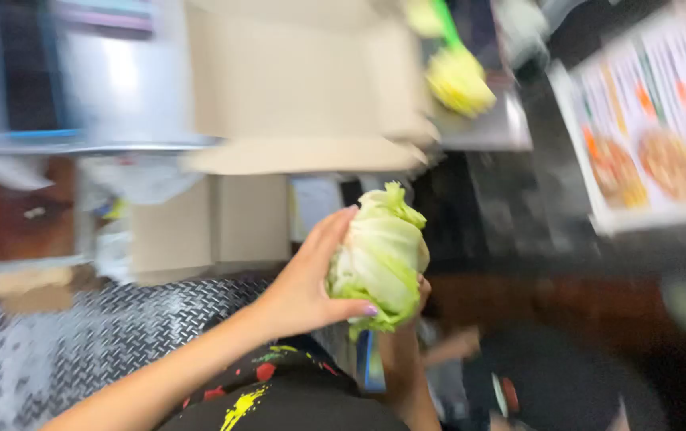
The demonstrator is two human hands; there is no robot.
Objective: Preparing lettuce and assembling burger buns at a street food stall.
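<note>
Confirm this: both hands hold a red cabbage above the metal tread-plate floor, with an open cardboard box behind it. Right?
Not quite. The head view shows a pale green cabbage, not a red one. The rest holds: the left hand grips its side, the right hand supports it from behind, the tread-plate floor lies below, and the open cardboard box sits behind.

Open tan cardboard box [303,80] top centre; white picture-covered sign [654,120] right.

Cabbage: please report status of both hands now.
Left hand grips cabbage from the side. Right hand supports it, mostly hidden behind. Open cardboard box beyond, not touching.
</note>
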